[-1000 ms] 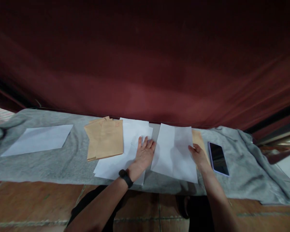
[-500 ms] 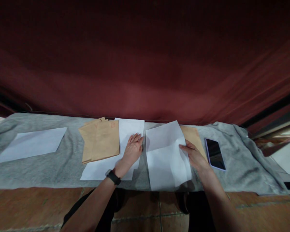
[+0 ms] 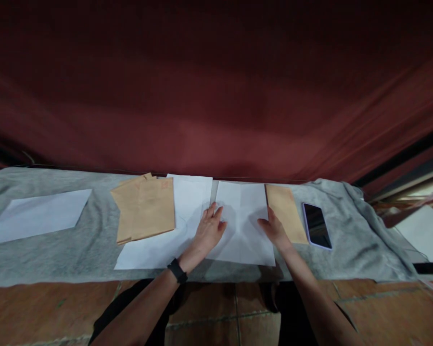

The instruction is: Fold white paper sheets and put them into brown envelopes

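Observation:
A creased white sheet of paper (image 3: 243,245) lies flat on the grey cloth in front of me. My left hand (image 3: 210,229) rests on its left edge, fingers spread, a dark watch (image 3: 177,270) on the wrist. At the right edge of this sheet is my right hand (image 3: 274,231), thumb and fingers apart, touching the paper. More white paper (image 3: 189,204) lies to the left, partly under a pile of brown envelopes (image 3: 147,211). Just right of my right hand lies another brown envelope (image 3: 286,211).
A phone in a pale purple case (image 3: 317,226) lies right of the single envelope. Another white sheet (image 3: 39,214) is at the far left. Grey cloth (image 3: 101,254) covers the surface, with a dark red cloth wall (image 3: 216,120) behind and tiled floor (image 3: 220,307) below.
The white sheet, lifted and curved in my right hand before, now lies flat. My left hand has moved right onto its edge, and my right hand has loosened its pinch.

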Available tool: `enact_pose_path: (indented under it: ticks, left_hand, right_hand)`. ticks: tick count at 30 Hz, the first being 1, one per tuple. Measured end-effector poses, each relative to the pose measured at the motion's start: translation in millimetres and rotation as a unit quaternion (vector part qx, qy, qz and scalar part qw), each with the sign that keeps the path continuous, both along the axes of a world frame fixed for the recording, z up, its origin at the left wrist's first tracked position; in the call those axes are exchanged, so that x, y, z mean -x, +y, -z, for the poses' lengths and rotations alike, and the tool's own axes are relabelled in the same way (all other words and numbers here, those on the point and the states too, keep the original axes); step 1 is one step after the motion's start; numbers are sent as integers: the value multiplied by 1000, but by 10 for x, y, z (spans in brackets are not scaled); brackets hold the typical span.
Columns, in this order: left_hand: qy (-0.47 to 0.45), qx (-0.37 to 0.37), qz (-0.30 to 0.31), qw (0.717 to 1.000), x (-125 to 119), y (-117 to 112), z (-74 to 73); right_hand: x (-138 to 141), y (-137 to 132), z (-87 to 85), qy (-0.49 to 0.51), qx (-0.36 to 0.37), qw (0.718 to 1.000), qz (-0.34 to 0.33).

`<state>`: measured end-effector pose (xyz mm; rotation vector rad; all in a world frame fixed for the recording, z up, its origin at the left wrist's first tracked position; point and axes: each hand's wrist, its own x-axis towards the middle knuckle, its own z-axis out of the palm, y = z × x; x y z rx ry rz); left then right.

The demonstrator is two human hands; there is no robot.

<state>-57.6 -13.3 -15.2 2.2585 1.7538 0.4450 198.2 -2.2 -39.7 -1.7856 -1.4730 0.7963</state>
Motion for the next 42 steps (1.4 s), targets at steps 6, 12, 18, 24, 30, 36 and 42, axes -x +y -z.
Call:
enact_pose_path:
  ticks: [6, 12, 18, 24, 30, 36, 42]
  left_hand:
    - [29, 2, 24, 999, -39, -71, 32]
    - [33, 35, 27, 998, -92, -216, -53]
    - [40, -2, 16, 999, -74, -202, -147]
    - [40, -9, 21, 999, -80, -213, -23]
    - [68, -35, 41, 996, -240, -240, 133]
    - [92, -85, 47, 991, -390, -279, 264]
    - [89, -110, 53, 989, -407, -284, 281]
  right_hand:
    - [13, -34, -23, -32, -16, 999, 5]
    - [-32, 3, -69, -24, 31, 999, -12]
    - [-121, 29, -247, 86, 76, 989, -90]
    - [-125, 17, -276, 133, 104, 974, -149]
    - [14, -3, -148, -3, 58, 994, -91]
    - [-18, -27, -69, -154, 5, 986, -59]
    - [-37, -13, -41, -179, 19, 981, -67]
